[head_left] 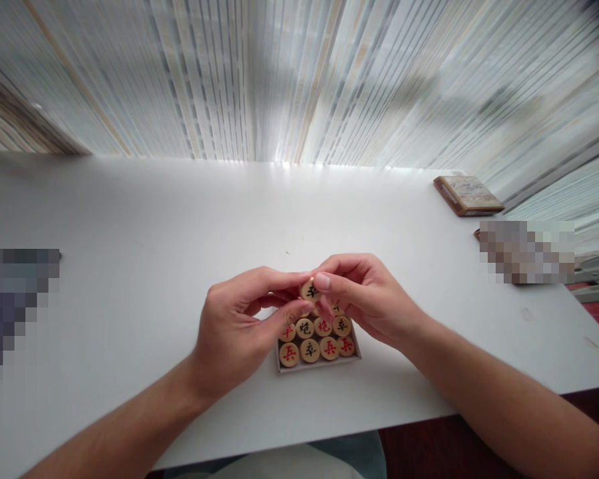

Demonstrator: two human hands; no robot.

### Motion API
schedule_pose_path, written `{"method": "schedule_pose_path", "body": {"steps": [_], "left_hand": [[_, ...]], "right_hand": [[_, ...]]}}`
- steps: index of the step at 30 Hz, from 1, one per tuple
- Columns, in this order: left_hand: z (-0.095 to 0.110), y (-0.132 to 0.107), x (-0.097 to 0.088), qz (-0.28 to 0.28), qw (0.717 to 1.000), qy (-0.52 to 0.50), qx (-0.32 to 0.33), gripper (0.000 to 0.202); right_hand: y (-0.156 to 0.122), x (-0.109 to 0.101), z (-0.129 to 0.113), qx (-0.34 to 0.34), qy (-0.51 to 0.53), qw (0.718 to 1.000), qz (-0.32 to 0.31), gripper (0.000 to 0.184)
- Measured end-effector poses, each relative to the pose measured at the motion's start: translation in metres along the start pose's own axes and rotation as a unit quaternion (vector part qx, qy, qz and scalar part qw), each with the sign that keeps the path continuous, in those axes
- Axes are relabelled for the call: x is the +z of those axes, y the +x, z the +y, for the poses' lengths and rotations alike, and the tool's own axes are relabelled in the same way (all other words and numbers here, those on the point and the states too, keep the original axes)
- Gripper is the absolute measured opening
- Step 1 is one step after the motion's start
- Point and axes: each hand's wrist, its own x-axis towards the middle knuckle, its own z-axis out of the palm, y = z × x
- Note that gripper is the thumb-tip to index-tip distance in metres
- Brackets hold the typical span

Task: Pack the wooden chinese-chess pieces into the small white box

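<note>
A small open box [356, 352] lies on the white table [154, 253] near its front edge. It holds several round wooden Chinese chess pieces [310, 349] with red or black characters. Both hands meet just above the box. My left hand [239, 326] and my right hand [364, 296] pinch one wooden piece [309, 290] with a black character between their fingertips. The far rows of the box are hidden by my fingers.
A brown box lid or card box [466, 194] lies at the far right of the table. Blurred patches sit at the left edge and at the right. A striped curtain hangs behind the table. The table's front edge runs below my forearms.
</note>
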Motion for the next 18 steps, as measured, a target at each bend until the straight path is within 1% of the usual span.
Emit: {"method": "schedule_pose_path", "body": {"steps": [5, 8, 11, 13, 15, 18], "left_hand": [[-0.0009, -0.0004, -0.0002, 0.001, 1.000, 0.020, 0.000, 0.037], [0.0007, -0.0005, 0.0002, 0.002, 1.000, 0.012, -0.014, 0.035], [0.0023, 0.0002, 0.0000, 0.014, 1.000, 0.011, -0.020, 0.034], [0.0024, 0.0009, -0.0006, 0.028, 0.999, 0.018, -0.017, 0.036], [0.0015, 0.0013, -0.0014, 0.035, 0.999, 0.030, -0.007, 0.039], [-0.0004, 0.0009, -0.0021, 0.027, 0.998, 0.052, 0.014, 0.040]], "right_hand": [[0.0002, 0.0002, -0.0018, -0.002, -0.017, 1.000, 0.015, 0.022], [0.0009, 0.0004, -0.0032, 0.004, -0.006, 1.000, 0.006, 0.025], [0.0012, 0.0005, -0.0029, 0.003, 0.004, 1.000, -0.003, 0.020], [0.0011, 0.0011, -0.0019, -0.003, 0.011, 1.000, -0.014, 0.017], [0.0012, 0.0023, -0.0006, -0.007, 0.021, 1.000, -0.022, 0.022], [0.0016, 0.0042, 0.0008, -0.003, 0.032, 0.999, -0.014, 0.025]]}}
